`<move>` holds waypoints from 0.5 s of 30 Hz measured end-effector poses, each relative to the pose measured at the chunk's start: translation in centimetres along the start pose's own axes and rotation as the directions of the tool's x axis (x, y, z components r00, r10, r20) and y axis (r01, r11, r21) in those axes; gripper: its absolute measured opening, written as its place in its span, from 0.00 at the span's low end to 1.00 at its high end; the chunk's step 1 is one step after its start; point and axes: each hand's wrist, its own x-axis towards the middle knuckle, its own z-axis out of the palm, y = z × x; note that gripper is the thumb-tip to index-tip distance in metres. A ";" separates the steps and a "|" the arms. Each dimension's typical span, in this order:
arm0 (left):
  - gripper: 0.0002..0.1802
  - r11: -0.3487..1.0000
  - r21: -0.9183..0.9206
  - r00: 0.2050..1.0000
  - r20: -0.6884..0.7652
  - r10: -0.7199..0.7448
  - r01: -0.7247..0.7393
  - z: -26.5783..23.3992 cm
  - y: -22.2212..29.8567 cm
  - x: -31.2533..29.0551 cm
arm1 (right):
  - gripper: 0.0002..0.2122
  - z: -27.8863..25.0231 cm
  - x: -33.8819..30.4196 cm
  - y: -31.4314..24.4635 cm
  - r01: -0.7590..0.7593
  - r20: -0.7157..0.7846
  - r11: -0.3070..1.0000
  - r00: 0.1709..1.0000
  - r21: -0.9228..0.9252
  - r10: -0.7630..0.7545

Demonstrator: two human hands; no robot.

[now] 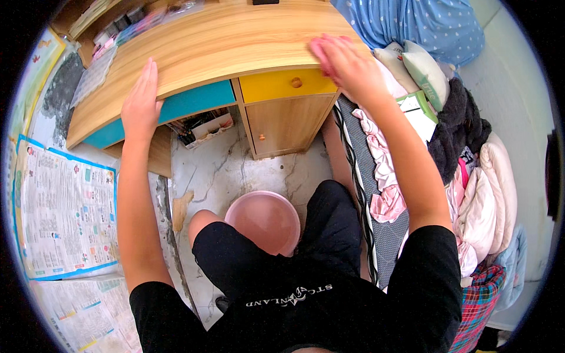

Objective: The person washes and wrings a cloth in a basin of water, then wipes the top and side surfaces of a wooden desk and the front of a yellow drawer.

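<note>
A wooden desk (pixel 235 44) with a light grain stretches in front of me. At its front edge on the left rests my left hand (pixel 142 106), fingers stretched out and holding nothing. Near the desk's right end, my right hand (pixel 353 67) presses a pink cloth (pixel 323 57) against the top; hand and cloth are slightly blurred. Below the top are a teal drawer (pixel 197 101) and a yellow drawer (pixel 276 87) with a round knob, both closed. A cabinet door (pixel 288 125) sits under the yellow one.
A pink basin (pixel 263 220) holding water stands on the marble-patterned floor between my legs. To the right is a bed (pixel 385 253) with clothes, pillows (pixel 425 73) and bedding. Pens and stationery (pixel 141 29) lie at the desk's back left. Printed posters (pixel 65 206) cover the left wall.
</note>
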 end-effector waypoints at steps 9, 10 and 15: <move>0.56 1.000 -0.005 1.000 -0.015 0.010 -0.010 -0.2 -0.3 0.1 | 0.31 -2.4 -6.6 4.9 -0.727 0.403 0.621 0.683 0.292 0.609; 0.56 1.000 -0.020 1.000 -0.021 0.011 -0.012 -0.1 0.0 0.2 | 0.30 -2.0 -8.7 5.6 -0.794 0.451 0.317 0.569 0.519 0.688; 0.56 0.999 -0.050 1.000 -0.023 -0.011 0.010 0.1 -0.3 -0.2 | 0.23 -1.9 -9.9 3.2 -0.129 0.788 -0.822 0.400 0.554 0.468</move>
